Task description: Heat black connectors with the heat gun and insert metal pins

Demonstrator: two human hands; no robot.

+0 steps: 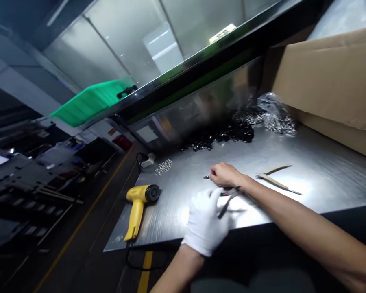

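My left hand (pixel 205 219), in a white glove, is closed around a pair of pliers (pixel 228 200) with dark parts and a touch of red. The pliers stick out to the right of the glove, below my right wrist. My bare right hand (pixel 225 174) is closed just beyond the glove, low over the metal table. A small shiny metal part (pixel 206 177) pokes out at the left of its fingertips; the grip itself is mostly hidden. To the right of my right forearm lies a spread tool with beige handles (pixel 274 176).
A yellow heat gun (pixel 137 207) lies at the table's left end. Small metal pieces (pixel 164 167), black parts (pixel 228 135) and a clear bag of metal parts (pixel 277 118) lie along the back. A cardboard box (pixel 329 81) stands right; a green bin (pixel 93 101) sits above left.
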